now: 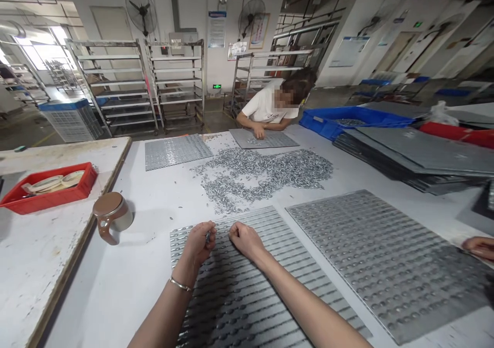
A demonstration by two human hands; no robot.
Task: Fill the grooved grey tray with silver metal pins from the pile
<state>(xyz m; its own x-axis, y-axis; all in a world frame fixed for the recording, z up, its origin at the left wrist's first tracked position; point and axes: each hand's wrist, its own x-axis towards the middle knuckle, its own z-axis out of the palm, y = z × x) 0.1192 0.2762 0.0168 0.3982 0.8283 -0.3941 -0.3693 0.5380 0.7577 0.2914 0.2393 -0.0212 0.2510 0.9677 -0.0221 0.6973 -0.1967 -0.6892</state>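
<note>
My left hand rests curled on the near grey slotted tray, with a small metal piece pinched between its fingers. My right hand lies beside it on the same tray, fingers closed in a loose fist; what it holds is hidden. Both hands sit near the tray's far edge. Just beyond them a wide heap of small shiny metal parts spreads over the white table.
A second slotted tray lies to the right, another person's hand at its edge. A brown mug stands at left, beside a red bin. Across the table a person works at another tray. Stacked grey plates sit far right.
</note>
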